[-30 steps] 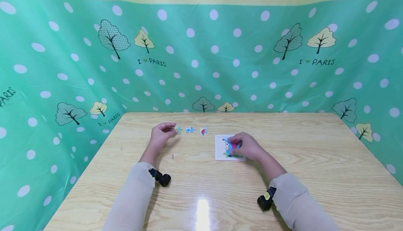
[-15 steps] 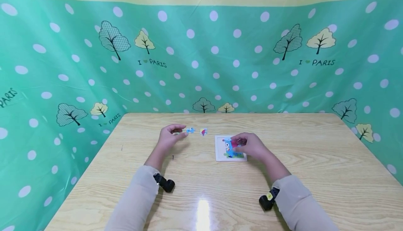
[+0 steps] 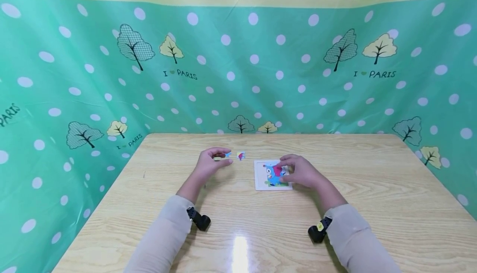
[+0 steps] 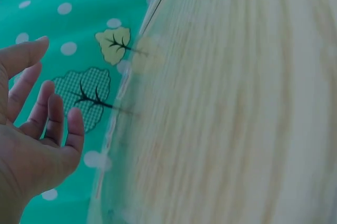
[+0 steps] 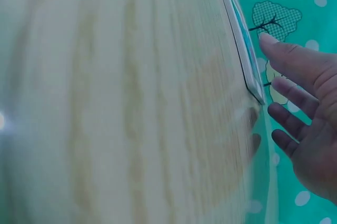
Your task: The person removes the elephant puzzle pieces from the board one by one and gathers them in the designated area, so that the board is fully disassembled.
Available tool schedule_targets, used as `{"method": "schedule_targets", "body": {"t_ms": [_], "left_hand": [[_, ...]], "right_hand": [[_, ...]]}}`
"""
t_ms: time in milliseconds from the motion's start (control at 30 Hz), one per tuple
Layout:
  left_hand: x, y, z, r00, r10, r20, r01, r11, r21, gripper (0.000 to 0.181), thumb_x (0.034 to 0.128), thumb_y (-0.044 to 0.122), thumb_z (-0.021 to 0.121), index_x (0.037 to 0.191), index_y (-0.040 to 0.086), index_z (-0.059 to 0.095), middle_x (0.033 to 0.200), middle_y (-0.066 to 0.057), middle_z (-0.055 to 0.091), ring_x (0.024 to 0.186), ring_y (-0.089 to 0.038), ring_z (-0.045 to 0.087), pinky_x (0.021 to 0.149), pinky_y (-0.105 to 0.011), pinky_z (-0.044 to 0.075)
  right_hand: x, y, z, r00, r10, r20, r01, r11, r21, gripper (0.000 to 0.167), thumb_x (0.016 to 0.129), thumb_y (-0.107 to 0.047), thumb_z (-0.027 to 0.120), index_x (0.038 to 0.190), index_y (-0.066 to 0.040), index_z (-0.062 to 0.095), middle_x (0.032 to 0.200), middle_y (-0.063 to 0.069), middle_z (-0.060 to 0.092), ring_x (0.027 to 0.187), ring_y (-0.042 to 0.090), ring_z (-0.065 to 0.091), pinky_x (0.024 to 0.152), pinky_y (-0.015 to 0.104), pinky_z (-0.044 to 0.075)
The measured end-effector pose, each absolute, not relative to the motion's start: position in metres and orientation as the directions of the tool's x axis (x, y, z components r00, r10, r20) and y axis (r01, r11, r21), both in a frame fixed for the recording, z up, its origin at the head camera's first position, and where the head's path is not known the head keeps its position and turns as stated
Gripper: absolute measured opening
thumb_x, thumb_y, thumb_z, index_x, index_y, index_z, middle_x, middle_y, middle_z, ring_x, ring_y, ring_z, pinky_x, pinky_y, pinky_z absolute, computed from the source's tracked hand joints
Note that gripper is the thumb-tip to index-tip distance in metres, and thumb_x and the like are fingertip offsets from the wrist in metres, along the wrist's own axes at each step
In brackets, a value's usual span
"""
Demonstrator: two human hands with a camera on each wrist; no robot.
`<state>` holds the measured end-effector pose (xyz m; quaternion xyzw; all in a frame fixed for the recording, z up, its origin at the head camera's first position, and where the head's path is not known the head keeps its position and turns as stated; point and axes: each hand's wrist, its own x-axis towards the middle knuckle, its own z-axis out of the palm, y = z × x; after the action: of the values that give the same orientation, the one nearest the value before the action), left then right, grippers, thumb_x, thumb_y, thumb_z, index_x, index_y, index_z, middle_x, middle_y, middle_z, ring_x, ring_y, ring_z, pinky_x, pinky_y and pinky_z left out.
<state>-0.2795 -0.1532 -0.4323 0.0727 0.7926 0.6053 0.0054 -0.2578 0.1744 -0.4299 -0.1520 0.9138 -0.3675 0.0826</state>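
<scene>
In the head view, my left hand (image 3: 209,164) hovers at the row of loose jigsaw pieces, thumb and fingers apart. A blue jigsaw piece (image 3: 228,154) shows partly past its fingertips; a bit of green shows in the hand's gap. Just right of it lies a yellow and red jigsaw piece (image 3: 241,155). My right hand (image 3: 302,172) is over the right side of the white puzzle tray (image 3: 260,184), its thumb and fingers spread. Inside that tray is a partly assembled blue, red and green picture (image 3: 274,174). Both wrist views show loosely bent fingers holding nothing.
The wooden table (image 3: 246,211) reaches back to a green dotted curtain (image 3: 238,78). A black wrist camera (image 3: 201,221) sits on the left sleeve, another camera (image 3: 318,231) on the right. Light reflects off the table's near middle.
My left hand has slid right along the loose pieces, from the green one toward the blue one. My right hand has drawn slightly right, uncovering more of the picture.
</scene>
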Motion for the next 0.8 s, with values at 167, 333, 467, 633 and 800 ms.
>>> {"method": "schedule_targets", "body": {"t_ms": [167, 333, 467, 633, 800], "left_hand": [[-0.278, -0.146, -0.429, -0.987, 0.147, 0.062, 0.1, 0.265, 0.959, 0.039, 0.0861, 0.007, 0.084, 0.123, 0.003, 0.073, 0.126, -0.009, 0.068, 0.12, -0.03, 0.059, 0.092, -0.034, 0.053], [-0.274, -0.138, -0.424, -0.985, 0.165, 0.042, 0.088, 0.283, 0.955, 0.039, 0.0855, 0.01, 0.085, 0.122, 0.003, 0.074, 0.126, -0.008, 0.066, 0.119, -0.03, 0.058, 0.092, -0.037, 0.053], [-0.273, -0.132, -0.422, -0.979, 0.199, 0.042, 0.1, 0.293, 0.951, 0.039, 0.0853, 0.012, 0.085, 0.121, 0.003, 0.074, 0.126, -0.006, 0.067, 0.118, -0.028, 0.058, 0.092, -0.04, 0.053], [-0.271, -0.124, -0.42, -0.969, 0.242, 0.048, 0.127, 0.322, 0.938, 0.04, 0.0847, 0.015, 0.085, 0.122, 0.005, 0.074, 0.124, -0.005, 0.068, 0.118, -0.027, 0.059, 0.093, -0.043, 0.052], [-0.272, -0.116, -0.419, -0.963, 0.264, 0.047, 0.14, 0.346, 0.928, 0.039, 0.0852, 0.016, 0.085, 0.122, 0.007, 0.076, 0.124, -0.012, 0.067, 0.118, -0.03, 0.058, 0.095, -0.045, 0.05]], "right_hand": [[-0.261, 0.176, -0.431, -0.922, -0.387, -0.036, -0.264, 0.692, -0.672, 0.048, 0.086, -0.011, 0.085, 0.131, -0.004, 0.071, 0.152, 0.019, 0.051, 0.146, 0.048, 0.033, 0.119, 0.065, 0.023], [-0.263, 0.174, -0.431, -0.897, -0.44, -0.042, -0.319, 0.71, -0.628, 0.046, 0.087, -0.01, 0.084, 0.131, -0.007, 0.072, 0.154, 0.017, 0.05, 0.146, 0.047, 0.034, 0.119, 0.064, 0.025], [-0.264, 0.173, -0.431, -0.878, -0.475, -0.057, -0.348, 0.715, -0.607, 0.047, 0.088, -0.01, 0.083, 0.133, -0.006, 0.07, 0.153, 0.017, 0.051, 0.145, 0.046, 0.037, 0.118, 0.063, 0.028], [-0.265, 0.174, -0.431, -0.863, -0.503, -0.057, -0.376, 0.712, -0.593, 0.047, 0.089, -0.012, 0.083, 0.133, -0.003, 0.069, 0.151, 0.019, 0.053, 0.143, 0.047, 0.04, 0.118, 0.062, 0.03], [-0.265, 0.175, -0.43, -0.853, -0.519, -0.059, -0.395, 0.715, -0.577, 0.047, 0.09, -0.012, 0.082, 0.134, -0.002, 0.068, 0.151, 0.02, 0.053, 0.143, 0.047, 0.04, 0.117, 0.062, 0.03]]}}
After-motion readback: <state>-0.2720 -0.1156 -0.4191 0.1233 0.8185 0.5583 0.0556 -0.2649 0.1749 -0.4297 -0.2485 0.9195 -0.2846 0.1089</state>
